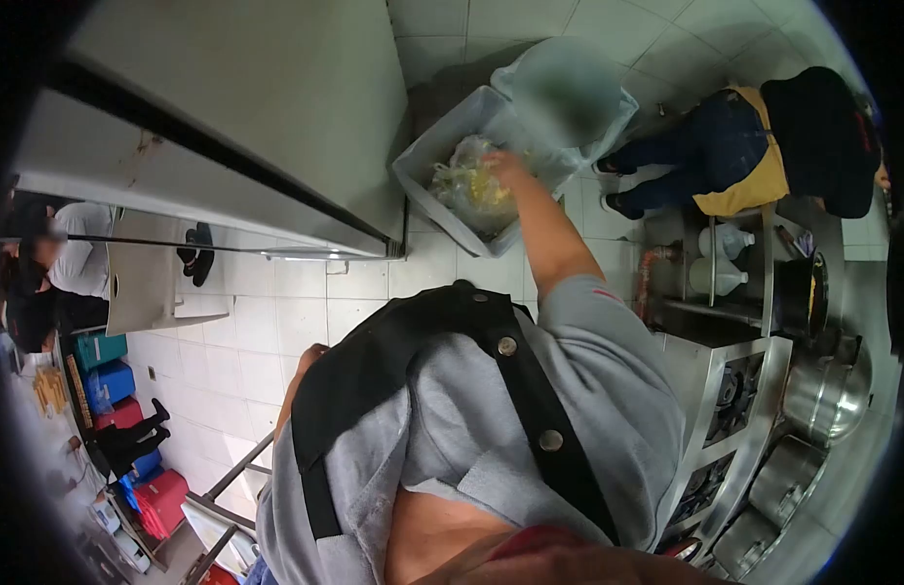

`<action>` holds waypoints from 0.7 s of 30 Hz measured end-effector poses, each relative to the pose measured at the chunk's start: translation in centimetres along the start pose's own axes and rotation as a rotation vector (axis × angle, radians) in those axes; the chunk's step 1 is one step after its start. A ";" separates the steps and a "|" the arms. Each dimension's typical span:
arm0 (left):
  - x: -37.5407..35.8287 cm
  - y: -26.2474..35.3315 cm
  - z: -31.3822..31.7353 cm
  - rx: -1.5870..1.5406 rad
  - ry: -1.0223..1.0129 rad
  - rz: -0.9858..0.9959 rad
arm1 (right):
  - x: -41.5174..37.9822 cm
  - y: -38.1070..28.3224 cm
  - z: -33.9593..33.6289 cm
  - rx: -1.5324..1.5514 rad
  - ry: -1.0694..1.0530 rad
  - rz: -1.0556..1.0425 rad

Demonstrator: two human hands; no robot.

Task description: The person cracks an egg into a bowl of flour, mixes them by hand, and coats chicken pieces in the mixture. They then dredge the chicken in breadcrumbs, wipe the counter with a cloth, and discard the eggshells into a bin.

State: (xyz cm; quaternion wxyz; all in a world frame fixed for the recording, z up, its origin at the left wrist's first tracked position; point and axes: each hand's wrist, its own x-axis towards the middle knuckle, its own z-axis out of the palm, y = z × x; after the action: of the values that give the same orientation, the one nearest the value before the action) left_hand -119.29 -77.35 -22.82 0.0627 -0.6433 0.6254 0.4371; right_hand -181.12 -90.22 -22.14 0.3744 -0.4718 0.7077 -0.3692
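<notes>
My right hand [502,172] reaches down into a bin [434,210] lined with clear plastic. Its fingers touch or hold a crumpled clear plastic bag [468,195] with yellowish bits in it; the grip itself is too small to make out. Beside the apron's edge, my left hand [316,357] hangs low, mostly hidden by the apron, its fingers not clear. A second lined container [622,115], its contents blurred, stands against the first bin.
A large metal cabinet [276,88] rises at the left. At the right are a person [725,146] in a yellow apron, a shelf with plastic jugs [717,276], a stove [730,400] and metal pots [827,390]. Other people and coloured crates [161,502] are far left.
</notes>
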 end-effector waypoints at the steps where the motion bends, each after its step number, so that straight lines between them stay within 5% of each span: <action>1: -0.3 0.1 -0.4 -0.078 -0.027 -0.021 | -0.4 -2.0 -0.2 0.270 0.094 0.170; 2: -0.1 -0.2 -0.8 -0.108 -0.046 -0.042 | -0.9 -2.5 0.1 0.539 0.195 0.349; 5: 1.7 -2.1 -1.9 0.011 -0.042 -0.038 | -1.0 -2.7 -0.7 1.019 0.303 0.329; 7: 2.6 -2.6 -2.9 0.254 0.017 0.062 | -1.4 -2.6 -1.3 1.011 0.245 0.245; 14: 3.7 -4.1 -4.7 0.181 -0.036 0.043 | -4.0 -4.0 1.3 0.979 0.395 0.026; 17: 3.3 -4.7 -5.4 0.161 -0.046 0.060 | -4.3 -3.8 1.8 0.569 0.375 0.073; 21: 4.1 -7.8 -5.3 0.277 -0.021 0.170 | -4.3 -5.0 2.6 0.002 0.627 -0.079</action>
State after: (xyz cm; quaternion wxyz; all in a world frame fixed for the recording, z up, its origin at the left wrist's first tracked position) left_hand -110.68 -82.16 -25.86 0.1203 -0.5687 0.7312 0.3571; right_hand -175.71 -87.96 -18.16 0.1239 -0.3620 0.7693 -0.5116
